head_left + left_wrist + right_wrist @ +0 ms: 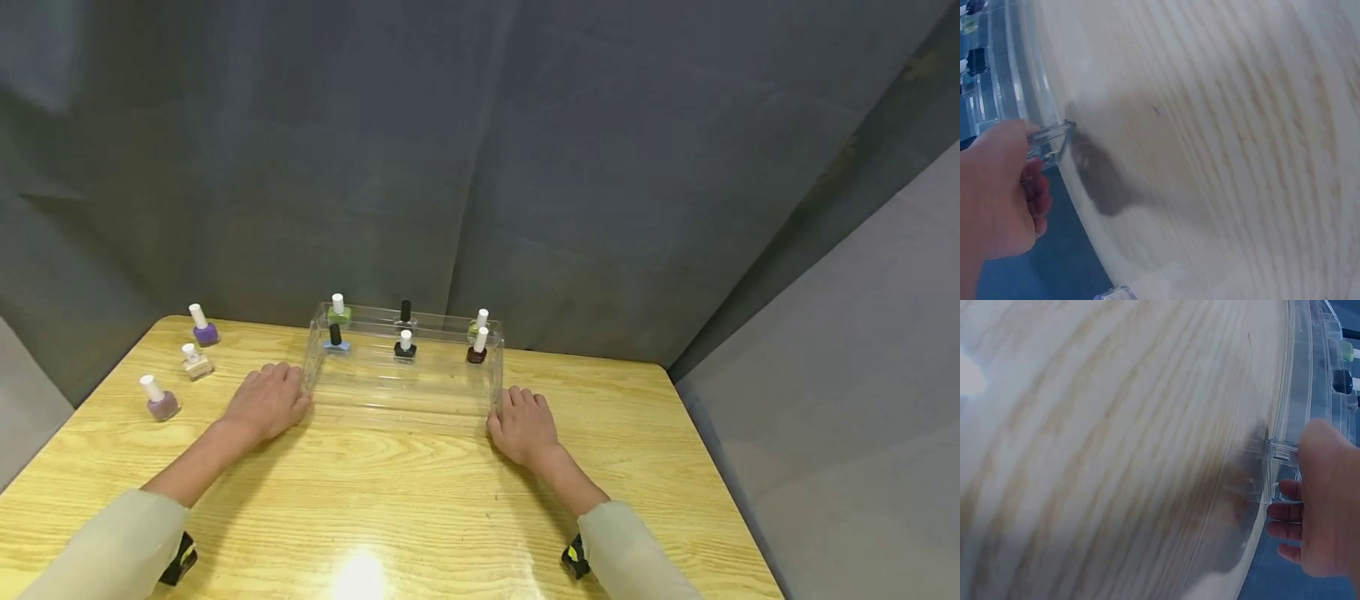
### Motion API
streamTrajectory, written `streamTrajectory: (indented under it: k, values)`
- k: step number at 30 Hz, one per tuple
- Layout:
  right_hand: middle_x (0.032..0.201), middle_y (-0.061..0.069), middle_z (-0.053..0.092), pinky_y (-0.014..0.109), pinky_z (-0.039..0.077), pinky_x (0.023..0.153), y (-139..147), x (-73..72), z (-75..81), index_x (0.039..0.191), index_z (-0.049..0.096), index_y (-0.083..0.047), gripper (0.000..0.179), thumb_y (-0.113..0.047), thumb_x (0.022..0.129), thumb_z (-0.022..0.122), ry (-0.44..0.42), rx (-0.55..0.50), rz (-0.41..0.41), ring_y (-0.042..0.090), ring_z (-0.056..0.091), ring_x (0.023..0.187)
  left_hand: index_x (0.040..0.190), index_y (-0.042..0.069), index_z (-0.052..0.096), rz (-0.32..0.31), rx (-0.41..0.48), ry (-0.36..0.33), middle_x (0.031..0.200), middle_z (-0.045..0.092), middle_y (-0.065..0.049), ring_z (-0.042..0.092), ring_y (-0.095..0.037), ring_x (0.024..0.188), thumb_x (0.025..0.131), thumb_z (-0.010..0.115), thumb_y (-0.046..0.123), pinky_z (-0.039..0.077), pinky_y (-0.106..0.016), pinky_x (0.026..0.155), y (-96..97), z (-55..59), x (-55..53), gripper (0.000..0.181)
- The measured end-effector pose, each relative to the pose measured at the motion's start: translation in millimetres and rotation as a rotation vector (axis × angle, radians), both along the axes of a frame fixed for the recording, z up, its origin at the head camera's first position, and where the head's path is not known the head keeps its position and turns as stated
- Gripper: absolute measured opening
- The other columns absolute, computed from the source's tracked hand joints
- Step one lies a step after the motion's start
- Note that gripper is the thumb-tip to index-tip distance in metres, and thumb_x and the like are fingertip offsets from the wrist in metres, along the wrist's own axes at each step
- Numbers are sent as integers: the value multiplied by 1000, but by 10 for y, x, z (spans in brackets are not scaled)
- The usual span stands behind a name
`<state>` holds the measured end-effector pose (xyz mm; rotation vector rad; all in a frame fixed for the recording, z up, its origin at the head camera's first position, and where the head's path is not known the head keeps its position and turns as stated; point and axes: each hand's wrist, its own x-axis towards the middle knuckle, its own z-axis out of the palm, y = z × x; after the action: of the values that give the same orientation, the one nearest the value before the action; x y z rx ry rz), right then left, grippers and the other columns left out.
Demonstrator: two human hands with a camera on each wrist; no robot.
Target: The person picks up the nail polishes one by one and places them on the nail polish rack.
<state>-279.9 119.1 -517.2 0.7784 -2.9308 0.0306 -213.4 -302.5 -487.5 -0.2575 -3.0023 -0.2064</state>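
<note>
A clear stepped acrylic nail polish rack point(390, 400) stands at the back of the table, with several small polish bottles on its upper tiers. My left hand point(267, 400) grips the rack's left end; in the left wrist view the thumb lies over the clear edge and the fingers curl at its side. At the opposite end, my right hand point(522, 425) holds the rack's side panel point(1279, 465) between thumb and fingers. Among the bottles are a green one point(339, 314) at the back left and a dark red one point(477, 354) at the front right.
Left of the rack stand a purple polish bottle point(206, 333), a cream one point(197, 365) and a mauve one point(162, 406). The wooden table point(420, 517) ends just behind the rack, where a dark grey curtain point(360, 167) hangs. A pale panel point(847, 375) rises at the right.
</note>
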Motion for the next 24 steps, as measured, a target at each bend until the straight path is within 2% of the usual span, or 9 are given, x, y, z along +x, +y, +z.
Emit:
streamTrajectory:
  k: [2,4,6,9,12,15,20,22,24]
  values:
    - [88,7,40,49,39,88,-11,11,-2,93,45,-7,29,-33,105,39,8,-1,3,29,46,87,101,-2,55,-2,21,9,93,55,-15,52,-33,86,102,52,31,41,-48,72,-19,53,26,33]
    - [88,7,40,49,39,88,-14,18,-17,92,45,-7,29,-32,105,38,24,-9,8,29,48,88,106,-3,56,-7,53,47,100,57,-17,54,-35,92,103,52,34,42,-51,76,-53,123,51,37]
    - [87,7,40,49,39,87,-16,23,-32,90,44,-8,28,-31,105,37,35,-15,11,30,49,87,110,-4,56,-8,116,101,106,58,-20,54,-39,97,104,52,32,42,-54,81,-96,214,73,37]
    - [86,7,40,49,40,87,-15,31,-35,87,42,-8,29,-30,105,36,50,-11,10,30,49,86,115,-6,56,2,200,228,111,58,-24,52,-42,103,102,57,26,41,-57,85,-188,351,109,35]
    - [86,7,40,48,40,87,-21,34,-20,87,42,-8,29,-30,105,36,55,-2,15,29,48,86,117,-8,55,53,279,346,111,56,-27,50,-45,104,96,63,19,39,-59,85,-329,463,192,35]
    - [86,6,38,48,39,86,-21,26,-34,87,41,-9,30,-31,106,34,47,7,18,29,47,85,119,-11,52,127,347,398,112,53,-30,45,-49,104,93,66,15,35,-62,85,-524,523,305,40]
    - [86,5,34,46,38,86,-15,1,-78,88,39,-9,31,-32,106,29,19,33,9,28,45,85,128,-15,43,302,420,345,123,42,-35,35,-54,110,93,65,23,30,-63,84,-862,524,528,56]
    - [87,5,35,47,38,87,-10,-4,-78,89,40,-10,31,-33,106,28,6,46,2,28,45,88,132,-16,39,375,416,296,125,39,-37,33,-56,110,93,66,32,31,-63,82,-985,479,599,68]
    - [89,6,37,47,38,89,-5,-4,-72,90,41,-10,31,-33,107,28,-2,50,-3,28,46,90,134,-17,36,423,418,243,126,36,-39,32,-57,110,91,68,39,32,-64,79,-1095,407,659,78]
